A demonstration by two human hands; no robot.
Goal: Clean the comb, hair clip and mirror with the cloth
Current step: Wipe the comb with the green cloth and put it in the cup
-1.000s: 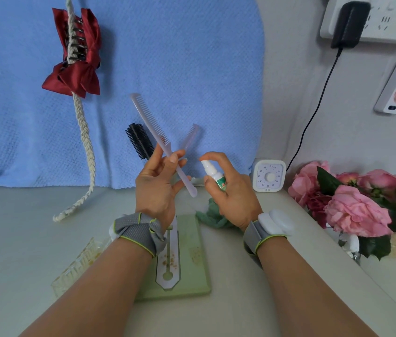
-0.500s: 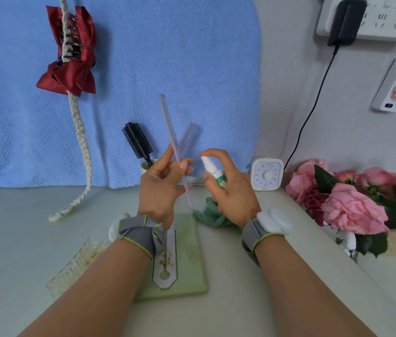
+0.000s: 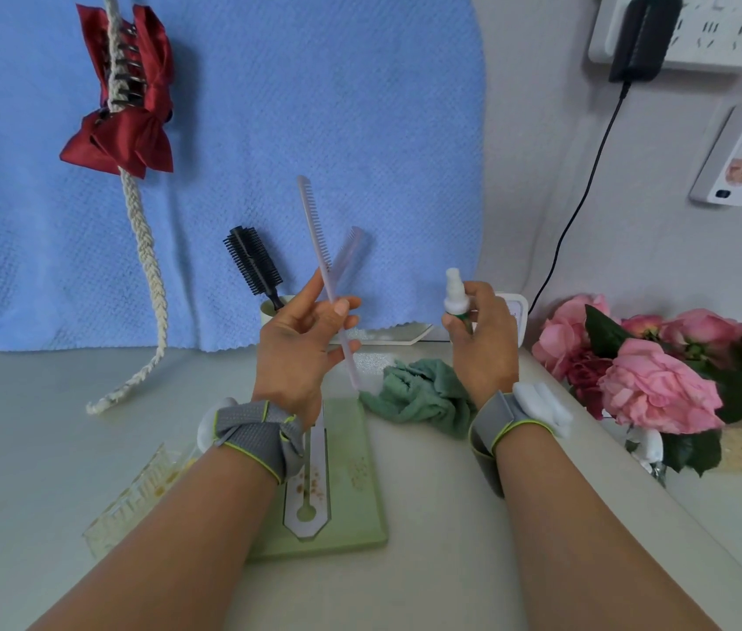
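My left hand [image 3: 300, 352] pinches a long pale pink comb [image 3: 318, 239] by its handle and holds it nearly upright, teeth to the right. A small white spray bottle [image 3: 455, 296] with a green label stands upright in my right hand [image 3: 487, 343], to the right of the comb and apart from it. The green cloth [image 3: 419, 396] lies crumpled on the table below the two hands. A clear hair clip [image 3: 132, 498] with yellowish specks lies at the lower left. The green mirror [image 3: 350, 494] lies flat under my left wrist, stand side up.
A black round brush [image 3: 253, 264] and a second comb [image 3: 350, 252] stand in a cup at the back. A red bow clip [image 3: 125, 93] hangs on a braided rope [image 3: 146, 266]. A white timer [image 3: 517, 311] and pink flowers [image 3: 660, 380] stand at the right.
My right hand has drawn the spray bottle to the right, away from the comb, and turned it upright. The comb has swung from a left lean to nearly vertical.
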